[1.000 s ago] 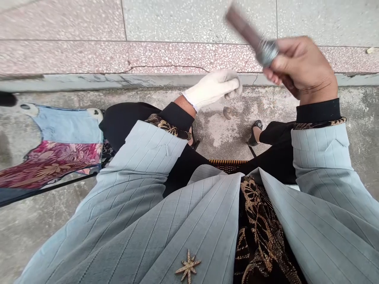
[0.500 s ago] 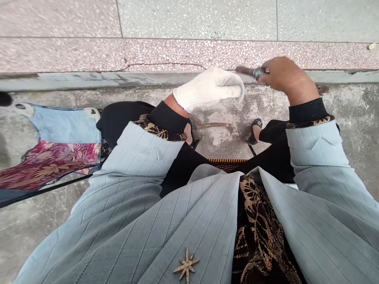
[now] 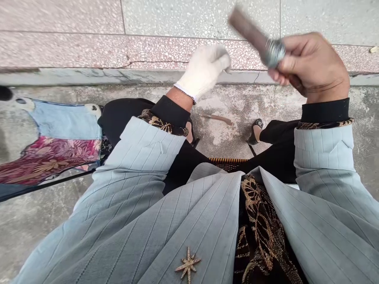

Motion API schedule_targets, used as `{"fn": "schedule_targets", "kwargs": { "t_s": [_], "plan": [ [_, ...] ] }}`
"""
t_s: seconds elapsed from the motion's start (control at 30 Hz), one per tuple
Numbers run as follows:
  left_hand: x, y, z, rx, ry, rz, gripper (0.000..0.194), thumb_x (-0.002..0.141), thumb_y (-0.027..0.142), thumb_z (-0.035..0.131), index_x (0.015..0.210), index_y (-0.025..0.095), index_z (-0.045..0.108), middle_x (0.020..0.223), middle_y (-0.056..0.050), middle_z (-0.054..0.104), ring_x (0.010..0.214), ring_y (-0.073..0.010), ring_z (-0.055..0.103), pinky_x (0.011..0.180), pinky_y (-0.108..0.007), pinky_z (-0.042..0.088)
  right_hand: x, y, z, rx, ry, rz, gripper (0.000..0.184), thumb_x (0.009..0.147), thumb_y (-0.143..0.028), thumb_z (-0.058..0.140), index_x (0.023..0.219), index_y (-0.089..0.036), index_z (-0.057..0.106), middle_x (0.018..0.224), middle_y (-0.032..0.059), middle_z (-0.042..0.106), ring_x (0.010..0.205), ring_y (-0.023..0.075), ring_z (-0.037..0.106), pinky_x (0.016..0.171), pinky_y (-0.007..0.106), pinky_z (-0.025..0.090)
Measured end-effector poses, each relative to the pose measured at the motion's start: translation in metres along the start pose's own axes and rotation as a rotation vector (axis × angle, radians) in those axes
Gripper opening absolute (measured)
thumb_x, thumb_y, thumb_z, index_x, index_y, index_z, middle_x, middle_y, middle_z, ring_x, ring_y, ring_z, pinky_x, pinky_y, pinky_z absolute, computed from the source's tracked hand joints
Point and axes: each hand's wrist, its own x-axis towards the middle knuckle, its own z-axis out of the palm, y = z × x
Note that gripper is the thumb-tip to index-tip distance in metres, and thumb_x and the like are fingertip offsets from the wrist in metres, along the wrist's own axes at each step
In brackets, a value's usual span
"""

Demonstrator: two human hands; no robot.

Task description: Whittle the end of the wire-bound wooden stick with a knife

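My right hand, bare, is raised at the upper right and closed round the handle of a knife, whose dark blade points up and left and is blurred. My left hand, in a white glove, is held out over the ground with its fingers curled; what it holds is hidden. A thin brown strip lies on the concrete between my feet, below the gloved hand.
I sit low on a stool, in a grey pinstriped jacket and black trousers. A sandalled foot rests on the concrete ground. A patchwork cloth seat stands at the left. A terrazzo step runs across ahead.
My right hand has swung the knife up and to the right, away from the gloved hand. The gloved hand has risen a little. The brown strip lies on the ground.
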Motion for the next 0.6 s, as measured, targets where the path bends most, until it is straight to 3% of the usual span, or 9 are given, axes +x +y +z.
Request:
{"fn": "schedule_targets", "kwargs": {
  "t_s": [0.07,0.1,0.17,0.23,0.33,0.4,0.5,0.57,0.6],
  "plan": [
    [0.000,0.002,0.008,0.061,0.032,-0.013,0.026,0.092,0.040,0.047,0.090,0.025,0.068,0.068,-0.003,0.057,0.083,-0.0218,0.055,0.070,-0.034,0.036,0.001,0.008,0.000,0.038,0.304,-0.019,0.023,0.093,-0.051,0.069,0.090,-0.029,0.064,0.085,0.0036,0.063,0.068,0.0168,0.048,0.058,0.033,0.039],
    [-0.001,0.004,0.013,0.089,0.028,0.012,0.025,0.091,0.039,0.050,0.089,0.022,0.069,0.071,-0.002,0.059,0.080,-0.0204,0.056,0.071,-0.033,0.037,0.004,0.014,0.000,0.044,0.371,0.002,0.024,0.094,-0.051,0.067,0.088,-0.030,0.060,0.085,0.0037,0.061,0.069,0.0180,0.047,0.059,0.034,0.038],
    [-0.004,0.010,0.019,0.136,-0.041,0.086,0.024,0.090,0.035,0.052,0.089,0.019,0.070,0.076,-0.001,0.062,0.075,-0.0169,0.055,0.071,-0.031,0.037,0.013,0.026,0.001,0.007,0.365,0.090,0.021,0.094,-0.050,0.066,0.091,-0.031,0.056,0.085,0.0024,0.060,0.072,0.0198,0.044,0.063,0.035,0.036],
    [-0.007,0.015,0.022,0.145,-0.095,0.147,0.022,0.091,0.032,0.052,0.087,0.018,0.069,0.078,0.000,0.063,0.073,-0.0142,0.053,0.072,-0.029,0.037,0.021,0.033,0.003,-0.182,0.319,0.199,0.017,0.095,-0.048,0.065,0.097,-0.032,0.057,0.082,0.0015,0.061,0.076,0.0211,0.045,0.069,0.036,0.036],
    [-0.009,0.017,0.018,0.148,-0.067,0.154,0.018,0.090,0.028,0.054,0.085,0.019,0.068,0.077,0.001,0.061,0.073,-0.0130,0.051,0.073,-0.028,0.037,0.032,0.032,0.012,-0.660,0.147,0.390,0.016,0.091,-0.041,0.065,0.094,-0.025,0.063,0.085,0.0066,0.065,0.083,0.0234,0.050,0.074,0.038,0.036],
    [-0.009,0.015,0.014,0.171,-0.037,0.143,0.015,0.089,0.027,0.056,0.082,0.021,0.068,0.075,0.002,0.061,0.073,-0.0134,0.049,0.072,-0.029,0.035,0.035,0.027,0.018,-0.837,-0.111,0.495,0.016,0.087,-0.036,0.067,0.090,-0.020,0.069,0.087,0.0084,0.067,0.082,0.0241,0.054,0.073,0.038,0.036],
    [-0.009,0.011,0.010,0.173,-0.032,0.116,0.013,0.088,0.024,0.058,0.081,0.021,0.068,0.071,0.002,0.062,0.072,-0.0140,0.046,0.069,-0.029,0.034,0.034,0.021,0.019,-0.675,-0.510,0.498,0.022,0.085,-0.041,0.073,0.095,-0.022,0.075,0.084,0.0034,0.069,0.081,0.0225,0.060,0.071,0.035,0.040],
    [-0.008,0.010,0.008,0.158,-0.008,0.089,0.012,0.089,0.022,0.058,0.085,0.021,0.069,0.073,0.002,0.064,0.073,-0.0137,0.047,0.068,-0.028,0.034,0.027,0.017,0.014,-0.467,-0.611,0.414,0.030,0.084,-0.048,0.076,0.103,-0.024,0.076,0.087,0.0011,0.070,0.080,0.0198,0.060,0.070,0.032,0.042],
    [-0.008,0.009,0.007,0.146,0.026,0.078,0.012,0.090,0.023,0.058,0.087,0.021,0.069,0.075,0.002,0.065,0.074,-0.0135,0.048,0.067,-0.028,0.034,0.021,0.015,0.010,-0.363,-0.588,0.351,0.033,0.084,-0.049,0.077,0.106,-0.025,0.076,0.089,0.0009,0.071,0.078,0.0181,0.059,0.068,0.031,0.043]
  ]
}}
